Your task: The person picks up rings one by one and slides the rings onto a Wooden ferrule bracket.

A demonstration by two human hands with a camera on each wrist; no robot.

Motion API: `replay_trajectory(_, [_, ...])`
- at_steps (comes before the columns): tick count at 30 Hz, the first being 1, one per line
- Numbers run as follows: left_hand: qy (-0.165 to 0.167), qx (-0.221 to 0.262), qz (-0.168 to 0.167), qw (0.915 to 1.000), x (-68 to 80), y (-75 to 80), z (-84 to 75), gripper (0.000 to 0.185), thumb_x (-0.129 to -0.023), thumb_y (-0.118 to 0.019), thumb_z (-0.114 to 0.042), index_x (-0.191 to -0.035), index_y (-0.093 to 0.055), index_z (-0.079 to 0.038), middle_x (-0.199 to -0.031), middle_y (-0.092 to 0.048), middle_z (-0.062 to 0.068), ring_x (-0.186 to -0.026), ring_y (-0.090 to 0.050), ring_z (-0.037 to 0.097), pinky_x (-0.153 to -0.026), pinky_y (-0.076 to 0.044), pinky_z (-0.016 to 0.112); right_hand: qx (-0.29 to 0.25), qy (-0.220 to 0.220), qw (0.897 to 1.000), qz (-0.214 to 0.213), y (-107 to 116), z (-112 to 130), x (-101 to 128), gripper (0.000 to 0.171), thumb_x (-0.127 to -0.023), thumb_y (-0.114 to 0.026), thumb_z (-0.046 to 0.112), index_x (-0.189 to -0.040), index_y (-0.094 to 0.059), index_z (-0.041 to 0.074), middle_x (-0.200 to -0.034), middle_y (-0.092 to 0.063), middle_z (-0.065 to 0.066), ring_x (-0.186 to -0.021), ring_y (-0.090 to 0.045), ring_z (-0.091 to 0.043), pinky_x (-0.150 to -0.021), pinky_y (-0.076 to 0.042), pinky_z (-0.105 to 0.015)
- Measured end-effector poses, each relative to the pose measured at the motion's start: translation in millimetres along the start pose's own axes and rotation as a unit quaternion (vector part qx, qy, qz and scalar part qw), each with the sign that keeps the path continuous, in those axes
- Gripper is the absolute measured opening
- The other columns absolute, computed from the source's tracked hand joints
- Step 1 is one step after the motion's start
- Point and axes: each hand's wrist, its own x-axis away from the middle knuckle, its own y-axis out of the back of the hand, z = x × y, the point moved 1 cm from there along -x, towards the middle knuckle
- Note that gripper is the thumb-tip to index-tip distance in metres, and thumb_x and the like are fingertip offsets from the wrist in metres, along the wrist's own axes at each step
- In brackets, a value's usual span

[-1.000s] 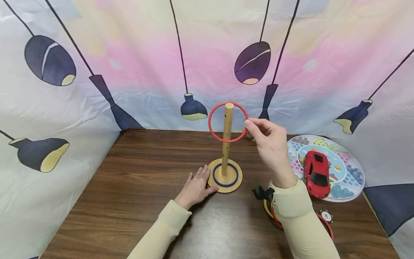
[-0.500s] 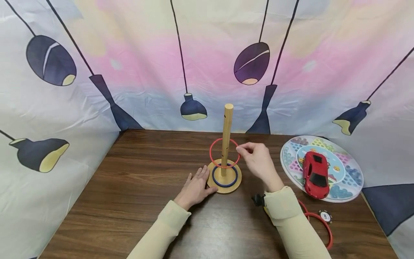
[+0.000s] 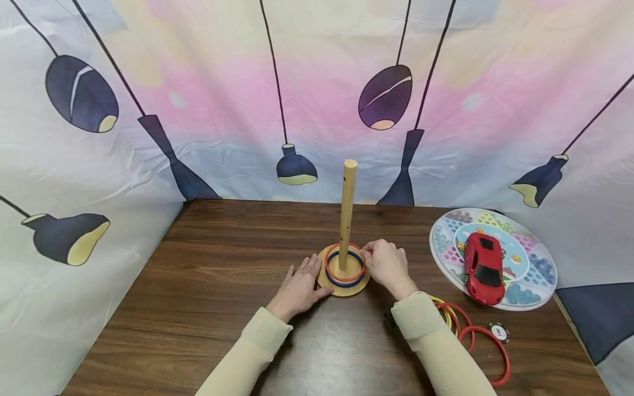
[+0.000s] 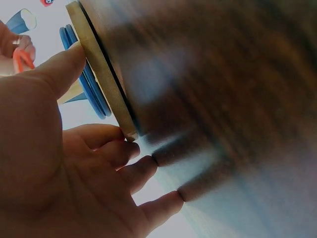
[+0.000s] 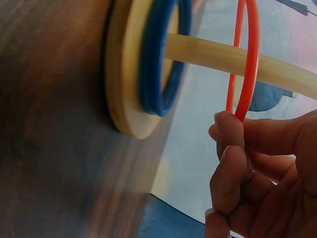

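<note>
There, red ring [image 5: 241,64] in right hand [image 3: 386,265].

Matt pale wood peg [image 3: 347,212] and base [image 3: 343,288]; smooth plastic red ring [image 5: 242,64]; glossy wood-grain table [image 3: 208,308].

In the left wrist view the bench [image 4: 223,89] is smeared by blur, so its grain cannot be read, and the left hand [image 4: 59,163] is cut off at the 9 o'clock and 6 o'clock edges. In the right wrist view the right hand [image 5: 262,178] runs off at 4 o'clock. In the head view the right sleeve [image 3: 436,341] hides part of the loose rings [image 3: 475,335], and the small disc [image 3: 498,331] is too small to read.
</note>
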Motion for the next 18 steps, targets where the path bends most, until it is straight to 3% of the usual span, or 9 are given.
replay_trajectory(3, [-0.001, -0.001, 0.001, 1.0, -0.8, -0.2, 0.2, 0.085, -0.092, -0.059, -0.054, -0.152, -0.03, -0.002, -0.158, -0.024, 0.014, -0.145, -0.022, 0.031, -0.112, -0.02, 0.06, 0.008, -0.008, 1.0, 0.01, -5.7, -1.9, -2.1, 0.019, -0.096, -0.061, 0.022, -0.095, -0.077, 0.014, -0.059, -0.059, 0.005, -0.054, -0.051, -0.016, -0.066, -0.042, -0.042])
replay_trajectory(12, [0.0, 0.0, 0.002, 1.0, -1.0, 0.2, 0.7, 0.085, -0.092, -0.058, -0.055, -0.152, -0.029, -0.001, -0.158, -0.024, 0.014, -0.145, -0.021, 0.031, -0.112, -0.02, 0.06, 0.015, -0.032, 0.999, 0.025, -15.4, -6.5, -6.9, 0.019, -0.097, -0.06, 0.024, -0.094, -0.077, 0.016, -0.072, -0.065, 0.004, -0.061, -0.056, -0.015, -0.064, -0.045, -0.041])
replay_trajectory(18, [0.0, 0.002, 0.002, 1.0, -1.3, 0.6, 0.5, 0.085, -0.092, -0.058, -0.055, -0.152, -0.03, -0.001, -0.158, -0.024, 0.014, -0.145, -0.022, 0.031, -0.112, -0.02, 0.06, 0.013, -0.034, 0.999, 0.027, -17.6, -7.4, -8.3, 0.018, -0.097, -0.06, 0.024, -0.094, -0.076, 0.016, -0.071, -0.064, 0.004, -0.06, -0.056, -0.016, -0.063, -0.046, -0.041])
